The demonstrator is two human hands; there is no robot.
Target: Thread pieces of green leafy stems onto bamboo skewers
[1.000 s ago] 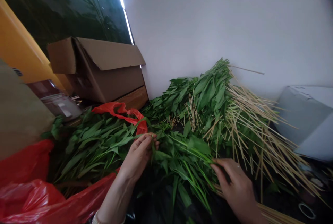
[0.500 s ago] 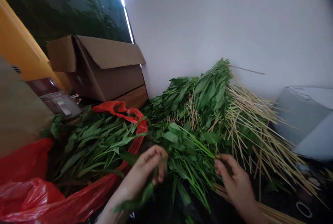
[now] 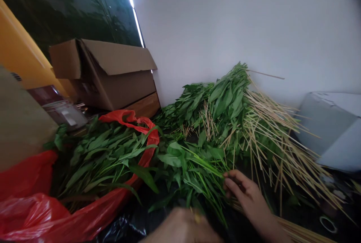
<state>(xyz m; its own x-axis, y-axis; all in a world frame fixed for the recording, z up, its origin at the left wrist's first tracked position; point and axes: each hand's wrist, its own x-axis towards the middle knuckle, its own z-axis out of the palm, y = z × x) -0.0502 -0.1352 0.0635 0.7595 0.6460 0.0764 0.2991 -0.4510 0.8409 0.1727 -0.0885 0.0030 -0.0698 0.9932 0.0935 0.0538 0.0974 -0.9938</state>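
Note:
My right hand (image 3: pixel 244 194) is closed, pinching the ends of several leafy green stems (image 3: pixel 207 166) between thumb and fingers. Their broad leaves spread left over a loose pile of cut greens (image 3: pixel 194 186). At the bottom edge my left hand (image 3: pixel 183 226) is smeared by motion; its fingers cannot be made out. A small yellowish spot shows beside it, too blurred to name. Thin wooden sticks (image 3: pixel 296 231) lie beneath my right wrist. Left of my hands, a red plastic bag (image 3: pixel 93 214) gapes around more leafy greens (image 3: pixel 107 152).
Leafy bunches on thin sticks (image 3: pixel 276 134) are heaped against the white wall (image 3: pixel 225 21). A cardboard box (image 3: pixel 121 85) with raised flaps stands back left. At the right is a white box (image 3: pixel 332 130). Black plastic sheeting (image 3: pixel 126 228) lies in front.
My left hand has swung down and right to the bottom edge, and the dark leaf strip hanging from it is out of sight. My right hand has shifted slightly left and down with the stems.

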